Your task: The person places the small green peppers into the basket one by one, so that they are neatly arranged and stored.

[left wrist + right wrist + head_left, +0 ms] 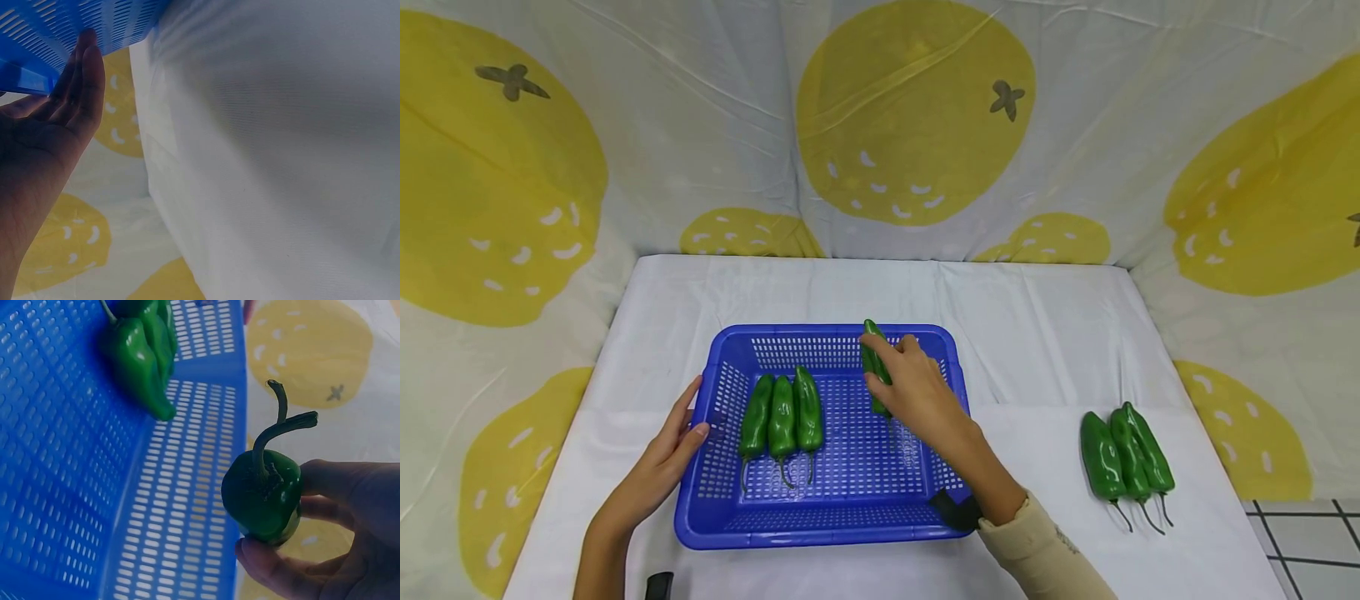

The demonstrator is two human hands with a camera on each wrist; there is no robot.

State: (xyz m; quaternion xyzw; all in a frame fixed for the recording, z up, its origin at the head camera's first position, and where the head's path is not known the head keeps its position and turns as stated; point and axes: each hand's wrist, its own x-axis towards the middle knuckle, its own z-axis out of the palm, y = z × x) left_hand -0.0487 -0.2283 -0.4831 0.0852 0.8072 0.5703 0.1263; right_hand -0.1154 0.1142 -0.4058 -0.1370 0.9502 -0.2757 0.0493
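A blue plastic basket (820, 537) stands on the white cloth, with three long green peppers (782, 421) lying side by side in its left half. My right hand (917, 392) pinches another green pepper (874, 358) between thumb and fingers, over the basket's back right part. In the right wrist view this green pepper (259, 497) points its stem toward the camera, and two stem ends show above it. My left hand (658, 462) touches the basket's left side, thumb at the rim. The left wrist view shows its fingers (92, 78) straight against the outer wall.
Three more green peppers (1123, 458) lie together on the cloth to the right of the basket. White cloth with yellow fruit prints (917, 108) rises behind and at both sides. A dark strap end (955, 508) overlaps the basket's front right corner.
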